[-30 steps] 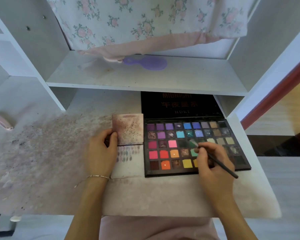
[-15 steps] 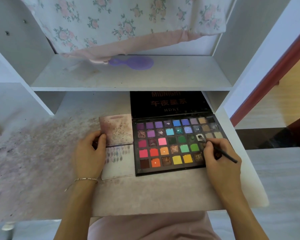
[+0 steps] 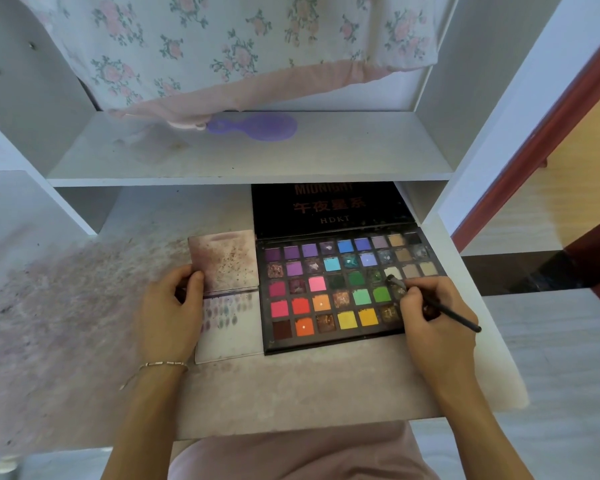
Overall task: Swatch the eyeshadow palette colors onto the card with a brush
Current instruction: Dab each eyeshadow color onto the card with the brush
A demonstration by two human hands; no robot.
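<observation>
The eyeshadow palette point(image 3: 340, 289) lies open on the counter point(image 3: 291, 393), its black lid propped back under the shelf point(image 3: 250, 161). A second ago the brush tip was working a green pan near the palette's middle; it has since travelled toward the palette's right end and now sits at the pale, whitish pan there. So a new colour is being loaded, and I'd say the next swatch is close.

The right hand point(image 3: 433, 327) pinches the brush point(image 3: 433, 304) like a pen. Touching the palette's left edge is the card point(image 3: 231, 323), with rows of small greyish-purple and green dabs on its upper part and its lower part bare. The left hand point(image 3: 170, 313) grips the edge of a stained, speckled square point(image 3: 226, 259) lying just behind the card.

The palette's pans look well used, several worn through, with powder dusted over the counter left of it.
</observation>
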